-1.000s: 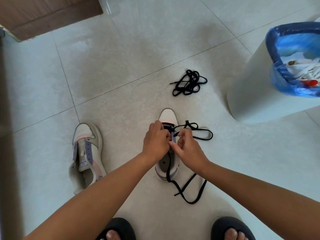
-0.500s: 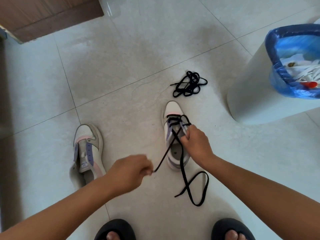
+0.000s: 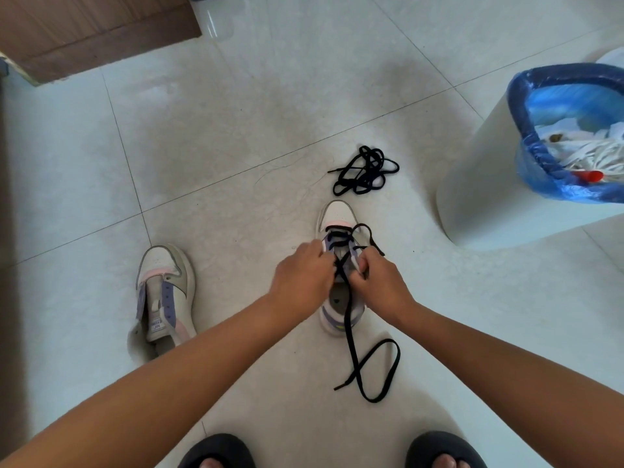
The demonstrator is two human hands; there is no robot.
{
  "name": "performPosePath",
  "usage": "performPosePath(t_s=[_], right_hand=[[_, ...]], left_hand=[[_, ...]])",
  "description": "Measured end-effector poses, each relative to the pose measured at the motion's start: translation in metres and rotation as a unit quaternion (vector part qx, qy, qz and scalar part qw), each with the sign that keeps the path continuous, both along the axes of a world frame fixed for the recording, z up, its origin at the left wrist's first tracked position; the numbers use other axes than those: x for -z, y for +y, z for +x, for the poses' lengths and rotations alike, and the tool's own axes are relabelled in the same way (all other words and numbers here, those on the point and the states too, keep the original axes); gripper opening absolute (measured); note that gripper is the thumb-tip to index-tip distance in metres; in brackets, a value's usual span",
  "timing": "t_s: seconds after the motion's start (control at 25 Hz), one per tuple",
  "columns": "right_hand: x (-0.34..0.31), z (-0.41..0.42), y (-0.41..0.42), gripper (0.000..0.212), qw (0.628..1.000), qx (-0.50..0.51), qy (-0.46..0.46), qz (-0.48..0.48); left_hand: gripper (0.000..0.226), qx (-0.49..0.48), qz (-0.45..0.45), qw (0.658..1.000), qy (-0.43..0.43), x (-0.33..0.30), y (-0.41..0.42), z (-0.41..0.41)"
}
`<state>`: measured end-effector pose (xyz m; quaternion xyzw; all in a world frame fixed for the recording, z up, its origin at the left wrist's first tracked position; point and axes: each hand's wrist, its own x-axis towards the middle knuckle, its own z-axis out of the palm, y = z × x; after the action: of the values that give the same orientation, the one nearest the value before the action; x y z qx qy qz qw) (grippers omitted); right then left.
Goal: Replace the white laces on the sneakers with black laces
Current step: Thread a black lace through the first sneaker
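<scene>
A white bin lined with a blue bag stood at the right, well apart from the hands; it held white laces, crumpled paper and a red item. A spare black lace lay bundled on the floor just beyond the toe of the right-hand sneaker. The left-hand sneaker stood apart to the left, unlaced, with a small label on its tongue; the printing was too small to read. Two dark slippers, with toes visible, occupied the lower edge. A brown wooden panel filled the upper left corner.

The right-hand sneaker stood toe away from the person, with a black lace crossed through its front eyelets. One free end trailed back over the heel and looped on the floor; the other end lay over the sneaker's right side.

The left hand rested curled against the left eyelet row, its fingers bent at the lace; what they gripped could not be determined. The right hand had its fingers curled at the right eyelet flap, pinching it beside the lace crossing. Both hands covered the middle of the tongue.

The floor consisted of large pale glossy tiles with thin grey joints and faint smudges.
</scene>
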<state>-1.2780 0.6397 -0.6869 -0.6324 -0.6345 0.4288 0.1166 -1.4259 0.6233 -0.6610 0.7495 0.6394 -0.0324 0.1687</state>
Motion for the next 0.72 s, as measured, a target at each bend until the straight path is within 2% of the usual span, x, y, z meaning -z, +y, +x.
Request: performPosePath(t_s=[0.16, 0.28, 0.44, 0.56, 0.64, 0.72], right_hand=[[-0.001, 0.002, -0.002, 0.022, 0.999, -0.027, -0.045, 0.000], [-0.001, 0.003, -0.003, 0.024, 0.999, -0.021, -0.042, 0.005], [0.000, 0.006, -0.005, 0.021, 0.997, -0.005, -0.077, 0.001], [0.001, 0.004, -0.006, 0.019, 0.995, -0.001, -0.097, -0.004], [0.001, 0.003, -0.005, 0.019, 0.995, 0.010, -0.094, -0.016], [0.000, 0.002, -0.003, 0.019, 0.996, 0.017, -0.081, -0.032]], left_hand=[[0.022, -0.045, -0.047, 0.998, 0.000, 0.025, 0.029, 0.040], [0.021, -0.080, -0.073, 0.993, -0.052, 0.024, 0.039, 0.037], [0.018, 0.000, -0.111, 0.990, -0.088, -0.004, 0.019, 0.013], [0.016, 0.118, -0.207, 0.967, -0.093, -0.026, -0.021, -0.013], [0.018, 0.197, -0.332, 0.922, -0.017, -0.036, -0.041, -0.030], [0.023, 0.222, -0.414, 0.872, 0.138, -0.039, -0.054, -0.042]])
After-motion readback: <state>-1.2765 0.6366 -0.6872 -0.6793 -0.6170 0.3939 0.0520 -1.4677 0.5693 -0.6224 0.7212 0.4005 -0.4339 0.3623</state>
